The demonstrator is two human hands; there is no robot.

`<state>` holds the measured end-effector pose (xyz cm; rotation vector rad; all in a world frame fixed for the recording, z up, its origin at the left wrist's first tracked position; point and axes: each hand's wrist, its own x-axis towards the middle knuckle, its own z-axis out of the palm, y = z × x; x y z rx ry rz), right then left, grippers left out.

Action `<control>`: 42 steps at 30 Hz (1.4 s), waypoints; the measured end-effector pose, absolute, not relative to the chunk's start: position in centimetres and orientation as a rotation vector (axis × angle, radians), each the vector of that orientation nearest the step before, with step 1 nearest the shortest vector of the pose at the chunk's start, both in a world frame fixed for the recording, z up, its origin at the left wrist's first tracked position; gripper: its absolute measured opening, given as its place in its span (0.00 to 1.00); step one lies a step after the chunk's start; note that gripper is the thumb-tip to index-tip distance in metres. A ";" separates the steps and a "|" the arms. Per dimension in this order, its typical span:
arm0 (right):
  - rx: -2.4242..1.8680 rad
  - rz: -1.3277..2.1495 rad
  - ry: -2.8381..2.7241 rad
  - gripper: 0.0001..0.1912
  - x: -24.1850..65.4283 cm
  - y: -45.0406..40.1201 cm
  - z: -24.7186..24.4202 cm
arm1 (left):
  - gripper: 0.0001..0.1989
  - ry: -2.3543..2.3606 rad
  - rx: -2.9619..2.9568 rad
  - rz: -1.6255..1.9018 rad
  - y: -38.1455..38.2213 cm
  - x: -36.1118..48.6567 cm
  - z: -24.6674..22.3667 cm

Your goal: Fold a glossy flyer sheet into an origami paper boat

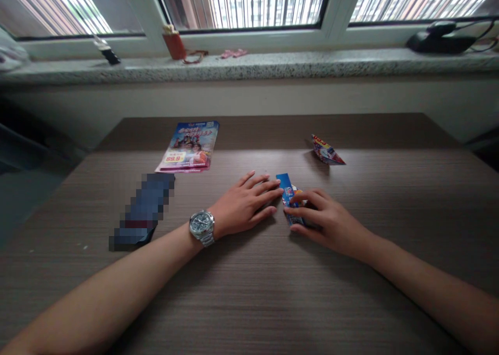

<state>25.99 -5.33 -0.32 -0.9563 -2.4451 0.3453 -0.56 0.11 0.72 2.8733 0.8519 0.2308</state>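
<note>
A small folded paper flyer (287,191), mostly blue with a patch of yellow and orange print, lies on the table between my hands. Palm down and fingers spread, my left hand (249,201) rests flat on the table, its fingertips at the paper's left edge. My right hand (325,217) has its fingers curled over the paper from the right, with the thumb at the lower end. Those fingers hide the paper's right part. A silver watch (201,226) circles my left wrist.
Behind my right hand stands a folded paper piece (326,151). A stack of printed flyers (191,146) lies at the back left, with a blurred-out dark blue object (144,209) in front of it. Small items, including a red case (174,44), line the stone windowsill (273,66).
</note>
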 end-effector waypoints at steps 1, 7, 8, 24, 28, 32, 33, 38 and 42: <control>-0.937 0.329 -2.458 0.16 26.0 -5.3 -0.4 | 0.25 0.853 2.872 0.229 0.1 -0.6 0.7; -0.916 0.307 -2.462 0.17 26.2 -5.3 -0.6 | 0.25 0.854 2.868 0.235 0.2 -0.4 0.8; -0.917 0.305 -2.470 0.17 26.2 -5.4 -0.6 | 0.25 0.855 2.868 0.233 0.2 -0.4 0.9; -0.910 0.326 -2.535 0.20 25.8 -5.6 -0.2 | 0.22 0.900 2.884 0.267 0.1 -0.3 0.7; -0.912 0.340 -2.519 0.20 25.8 -5.6 0.0 | 0.21 0.887 2.896 0.307 -0.1 -0.2 0.7; -0.910 0.351 -2.509 0.21 25.8 -5.6 0.1 | 0.21 0.846 2.898 0.317 -0.1 -0.3 0.8; -0.909 0.350 -2.512 0.21 25.8 -5.6 0.1 | 0.21 0.836 2.897 0.315 -0.1 -0.3 0.8; -0.910 0.323 -2.540 0.20 26.1 -5.5 -0.3 | 0.24 0.823 2.905 0.289 -0.2 -0.4 0.7; -0.925 0.296 -2.524 0.18 26.6 -5.2 -0.5 | 0.23 0.864 2.926 0.299 -0.2 -0.6 0.7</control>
